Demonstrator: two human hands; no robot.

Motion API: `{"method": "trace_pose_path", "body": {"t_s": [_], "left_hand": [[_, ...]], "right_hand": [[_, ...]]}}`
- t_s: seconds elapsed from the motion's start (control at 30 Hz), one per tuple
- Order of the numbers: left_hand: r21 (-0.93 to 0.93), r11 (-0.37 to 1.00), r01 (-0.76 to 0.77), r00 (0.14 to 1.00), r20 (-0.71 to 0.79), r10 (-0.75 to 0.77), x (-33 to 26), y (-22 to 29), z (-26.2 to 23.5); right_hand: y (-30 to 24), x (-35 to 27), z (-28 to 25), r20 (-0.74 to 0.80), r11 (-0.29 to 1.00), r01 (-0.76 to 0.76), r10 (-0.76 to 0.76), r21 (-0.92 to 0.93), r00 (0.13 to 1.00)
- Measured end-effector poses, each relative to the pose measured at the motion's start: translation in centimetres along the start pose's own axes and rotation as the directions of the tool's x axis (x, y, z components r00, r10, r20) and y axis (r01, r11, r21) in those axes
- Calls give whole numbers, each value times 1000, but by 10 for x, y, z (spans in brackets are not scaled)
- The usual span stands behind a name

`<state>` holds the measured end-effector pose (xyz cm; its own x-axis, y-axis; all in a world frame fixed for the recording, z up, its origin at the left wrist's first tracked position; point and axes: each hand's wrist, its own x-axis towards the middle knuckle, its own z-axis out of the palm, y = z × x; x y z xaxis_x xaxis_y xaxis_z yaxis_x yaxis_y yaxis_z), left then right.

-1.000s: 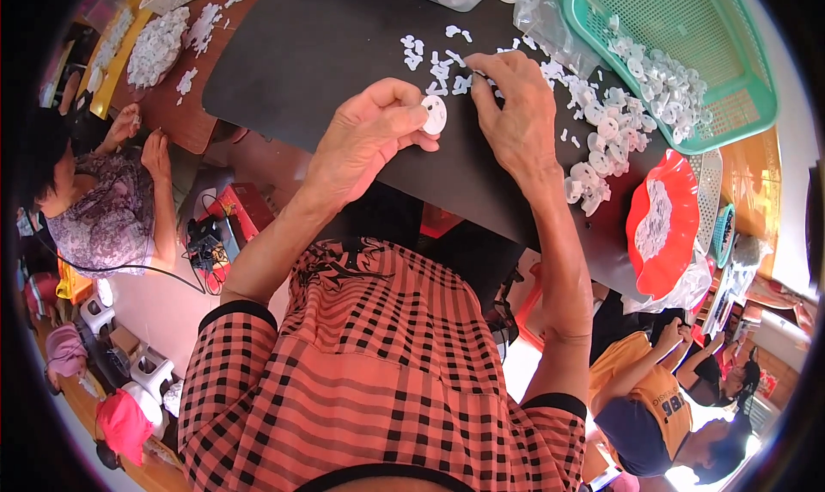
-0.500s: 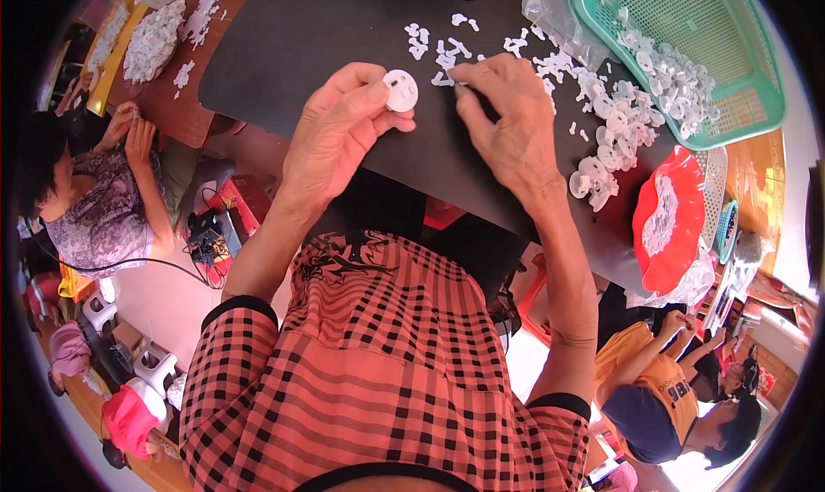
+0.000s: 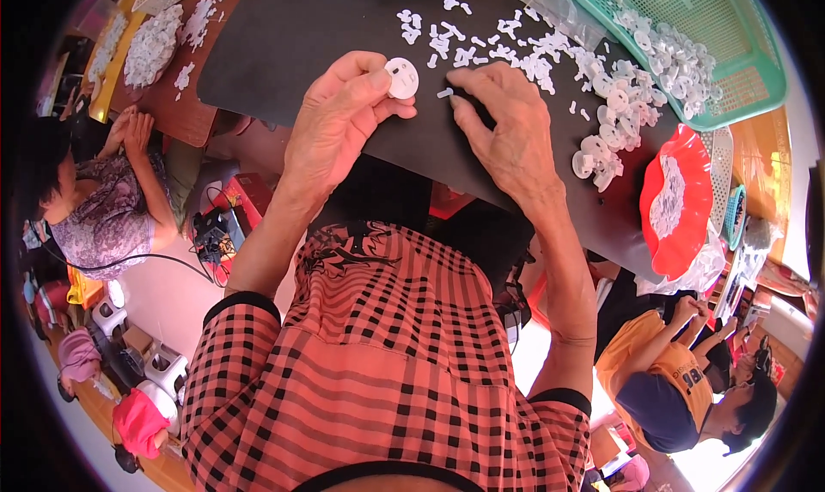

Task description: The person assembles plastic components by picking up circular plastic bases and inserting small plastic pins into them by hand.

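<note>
Between the thumb and fingers of my left hand (image 3: 344, 114) is a round white plastic disc (image 3: 402, 79) with small slots in its face. My right hand (image 3: 505, 122) is just to its right, thumb and forefinger closed on a small white plastic piece (image 3: 445, 93) whose end sticks out to the left. Loose small white pieces (image 3: 534, 58) of a similar sort lie scattered on the dark table mat (image 3: 296, 41) beyond my right hand. A heap of round white plastic parts (image 3: 620, 118) spreads to the right of it.
A green mesh basket (image 3: 752, 79) holding more round parts stands at the far right. Nearer is a red wavy-rimmed dish (image 3: 702, 170) of small white bits. Clear plastic bags (image 3: 550, 6) lie by the basket. Other people sit at left (image 3: 112, 195) and right (image 3: 657, 380).
My right hand has drawn a small white piece toward me, away from the scattered ones. My left hand still holds the disc, slightly farther away.
</note>
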<state>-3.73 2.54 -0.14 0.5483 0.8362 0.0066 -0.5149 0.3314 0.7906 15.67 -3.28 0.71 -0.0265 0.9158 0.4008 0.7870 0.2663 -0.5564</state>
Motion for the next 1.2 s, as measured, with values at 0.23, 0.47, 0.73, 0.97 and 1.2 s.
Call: {"method": "trace_pose_path", "body": {"t_s": [0.23,0.47,0.73,0.97,1.2], "left_hand": [[15,1000,-11,1000,10,11,2,-2,2],[39,999,-10,999,36,9,4,-7,5],[73,997,12,999,50,-16,4,-11,10],[92,996,21,997,75,-28,7,-16,16],[69,996,57,984,165,-68,5,-19,17]], "right_hand": [[-3,-16,-6,10,997,63,-62,-41,998],[-20,-36,-18,115,984,106,-89,-143,989],[-24,-78,5,-106,982,132,-147,-132,984],[-24,-77,10,-195,996,93,-94,-13,976],[-29,-52,-9,-105,728,-228,380,646,919]]}}
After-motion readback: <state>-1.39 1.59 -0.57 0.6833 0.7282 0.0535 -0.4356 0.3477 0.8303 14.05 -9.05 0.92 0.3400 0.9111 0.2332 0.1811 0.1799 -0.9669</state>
